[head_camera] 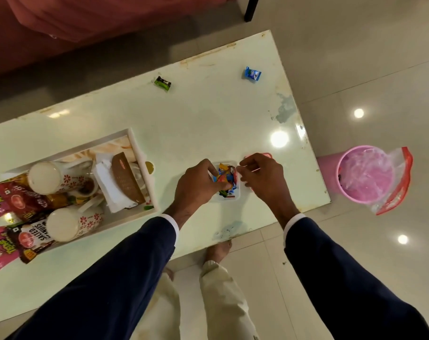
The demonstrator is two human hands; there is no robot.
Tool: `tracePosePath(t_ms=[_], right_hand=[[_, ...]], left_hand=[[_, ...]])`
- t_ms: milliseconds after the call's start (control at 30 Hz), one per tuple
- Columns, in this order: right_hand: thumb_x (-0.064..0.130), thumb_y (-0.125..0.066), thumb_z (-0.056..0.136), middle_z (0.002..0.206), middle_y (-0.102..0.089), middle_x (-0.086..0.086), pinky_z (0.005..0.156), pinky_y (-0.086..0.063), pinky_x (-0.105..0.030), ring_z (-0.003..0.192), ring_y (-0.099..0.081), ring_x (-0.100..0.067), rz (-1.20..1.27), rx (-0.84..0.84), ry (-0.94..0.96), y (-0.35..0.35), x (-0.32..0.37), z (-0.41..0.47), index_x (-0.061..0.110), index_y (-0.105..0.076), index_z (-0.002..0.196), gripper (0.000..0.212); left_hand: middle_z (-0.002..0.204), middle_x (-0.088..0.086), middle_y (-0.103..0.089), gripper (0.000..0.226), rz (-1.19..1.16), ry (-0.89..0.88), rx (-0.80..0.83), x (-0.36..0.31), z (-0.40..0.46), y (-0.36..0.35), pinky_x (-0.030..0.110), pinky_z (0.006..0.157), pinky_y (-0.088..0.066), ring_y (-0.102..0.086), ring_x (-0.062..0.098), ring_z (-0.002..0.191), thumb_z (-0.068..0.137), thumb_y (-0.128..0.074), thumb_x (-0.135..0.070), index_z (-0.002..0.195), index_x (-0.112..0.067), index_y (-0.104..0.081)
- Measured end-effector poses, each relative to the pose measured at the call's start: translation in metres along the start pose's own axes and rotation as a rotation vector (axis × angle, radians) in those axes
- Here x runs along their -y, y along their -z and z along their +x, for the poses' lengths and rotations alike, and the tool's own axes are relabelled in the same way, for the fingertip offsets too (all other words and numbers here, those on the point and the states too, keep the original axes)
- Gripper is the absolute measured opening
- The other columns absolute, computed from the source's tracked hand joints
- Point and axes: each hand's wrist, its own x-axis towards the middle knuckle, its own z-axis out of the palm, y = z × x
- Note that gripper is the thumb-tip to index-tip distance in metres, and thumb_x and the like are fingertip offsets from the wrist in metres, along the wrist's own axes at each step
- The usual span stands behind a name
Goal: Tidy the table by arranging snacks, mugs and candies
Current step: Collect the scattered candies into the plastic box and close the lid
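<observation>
Head view, looking down: most of the tidying is judged done. A white rectangular tray [144, 168] on the pale glossy worktop [208, 123] already holds two glazed floral mugs [61, 177], crinkly foil snack packets [24, 200] and folded paper napkins [110, 182]. A small clear plastic container [236, 196], near the front edge of the worktop, is filled with bright wrapped candies [226, 174]. The left hand [198, 185] is seen with its fingers pinched on the candies in the container; the right hand [262, 177] is set just beside the container's right rim, fingers curled, with something pink partly hidden beneath it, and whether anything is grasped cannot be told. Two sweets are left loose, well apart from the container: a green wrapped candy [163, 83] near the far edge and a blue wrapped candy [252, 74] further right. These are judged still to be gathered. A pink round plastic bin [365, 177], lined with thin film, stands on the shiny tiled floor [380, 69] beside the worktop.
</observation>
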Motion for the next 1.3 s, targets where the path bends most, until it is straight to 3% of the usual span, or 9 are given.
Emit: tracePosePath(t_ms=[100, 200, 367, 533, 700, 900, 1100, 1200, 1300], right_hand=[[0.016, -0.067, 0.090, 0.088, -0.074, -0.005, 0.070, -0.064, -0.036, 0.072, -0.074, -0.019, -0.008, -0.014, -0.014, 0.017, 0.000, 0.013, 0.016, -0.070, 0.094, 0.005], [0.013, -0.066, 0.090, 0.082, -0.074, -0.001, 0.071, -0.063, -0.035, 0.071, -0.073, -0.018, -0.047, -0.023, 0.047, 0.029, 0.007, 0.039, 0.016, -0.069, 0.092, 0.005], [0.007, -0.065, 0.086, 0.108, -0.066, -0.009, 0.080, -0.053, -0.031, 0.094, -0.068, -0.028, -0.250, -0.132, 0.275, 0.037, 0.039, 0.125, 0.011, -0.065, 0.113, 0.028], [0.004, -0.064, 0.082, 0.147, -0.038, -0.009, 0.087, -0.054, -0.045, 0.125, -0.043, -0.037, -0.615, -0.154, 0.422, 0.026, 0.068, 0.194, 0.021, -0.041, 0.148, 0.071], [0.013, -0.059, 0.091, 0.132, -0.049, -0.011, 0.083, -0.052, -0.046, 0.116, -0.047, -0.038, -0.838, -0.180, 0.457, 0.017, 0.066, 0.209, 0.020, -0.054, 0.138, 0.049], [-0.001, -0.054, 0.094, 0.113, -0.052, -0.012, 0.059, -0.043, -0.032, 0.076, -0.060, -0.036, -0.808, -0.167, 0.517, 0.014, 0.043, 0.195, 0.012, -0.065, 0.126, 0.037], [-0.005, -0.054, 0.091, 0.114, -0.056, -0.014, 0.069, -0.048, -0.031, 0.086, -0.065, -0.040, -0.734, -0.151, 0.470, 0.017, 0.050, 0.200, 0.008, -0.068, 0.118, 0.033], [-0.003, -0.057, 0.088, 0.113, -0.060, -0.015, 0.075, -0.054, -0.034, 0.091, -0.066, -0.034, -0.411, -0.156, 0.321, 0.021, 0.050, 0.188, 0.010, -0.069, 0.116, 0.034], [0.003, -0.073, 0.083, 0.100, -0.068, -0.013, 0.069, -0.060, -0.039, 0.077, -0.068, -0.028, 0.031, -0.132, 0.151, 0.018, 0.040, 0.143, 0.011, -0.067, 0.114, 0.033]], left_hand=[[0.072, -0.011, -0.061, 0.056, 0.095, 0.005, 0.049, -0.005, 0.007, 0.015, 0.029, 0.054, -0.041, -0.061, 0.009, 0.067, 0.065, -0.081, -0.067, 0.092, -0.026, -0.053], [0.071, -0.004, -0.066, 0.045, 0.084, -0.045, -0.026, -0.007, 0.024, 0.037, 0.032, 0.058, -0.045, -0.065, 0.017, 0.067, 0.080, -0.070, -0.066, 0.090, -0.025, -0.054], [0.120, 0.008, -0.057, 0.026, 0.267, -0.222, -0.304, -0.002, 0.096, 0.091, 0.047, 0.089, -0.050, -0.060, 0.031, 0.105, 0.094, -0.064, -0.034, 0.114, -0.019, -0.058], [0.146, 0.008, -0.043, 0.063, 0.533, -0.180, -0.458, 0.012, 0.160, 0.124, 0.053, 0.094, -0.046, -0.052, 0.038, 0.121, 0.083, -0.075, -0.021, 0.138, -0.020, -0.045], [0.149, 0.005, -0.040, 0.077, 0.460, -0.181, -0.372, 0.018, 0.186, 0.130, 0.053, 0.095, -0.043, -0.044, 0.038, 0.127, 0.079, -0.072, -0.007, 0.146, -0.024, -0.039], [0.108, 0.010, -0.057, 0.015, 0.458, -0.307, -0.435, 0.017, 0.183, 0.123, 0.046, 0.077, -0.051, -0.057, 0.032, 0.093, 0.091, -0.066, -0.011, 0.103, -0.014, -0.057], [0.091, 0.003, -0.063, 0.019, 0.255, -0.068, -0.245, 0.014, 0.162, 0.105, 0.038, 0.070, -0.052, -0.060, 0.025, 0.085, 0.078, -0.073, -0.022, 0.090, -0.013, -0.061], [0.083, 0.007, -0.072, 0.013, -0.010, 0.028, -0.123, 0.009, 0.141, 0.096, 0.033, 0.066, -0.055, -0.070, 0.026, 0.080, 0.082, -0.073, -0.019, 0.089, -0.010, -0.067], [0.077, 0.006, -0.075, 0.005, -0.252, 0.046, -0.065, 0.003, 0.100, 0.074, 0.021, 0.050, -0.050, -0.072, 0.020, 0.070, 0.086, -0.071, -0.017, 0.090, -0.014, -0.070]])
